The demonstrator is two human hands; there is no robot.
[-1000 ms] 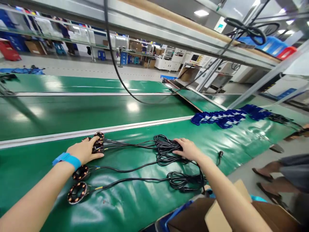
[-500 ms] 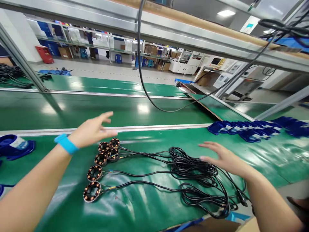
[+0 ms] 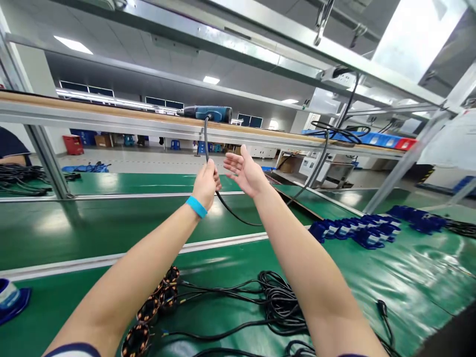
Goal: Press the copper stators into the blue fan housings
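My left hand [image 3: 206,184], with a blue band on its wrist, is closed around a black power cord [image 3: 234,215]. The cord hangs from a blue tool that looks like a heat gun [image 3: 218,114], lying on the wooden shelf [image 3: 267,133] above. Just right of the cord is my right hand [image 3: 246,174], fingers apart and nothing in it. Below my arms, several ring-shaped stators with copper windings [image 3: 148,311] lie on the green bench mat [image 3: 215,263]. Their black cables [image 3: 277,297] run right into a coiled heap, partly hidden by my right forearm.
Several dark blue housings [image 3: 357,229] stand in rows on the right, and another blue housing [image 3: 13,297] is at the left edge. A metal post [image 3: 46,158] rises at left. Blue and red bins [image 3: 386,140] sit on the shelf's right part.
Both hands have moved up and inward from above the stators and cables. My left hand has taken hold of the hanging cord. The view has tilted up, showing the tool on the shelf.
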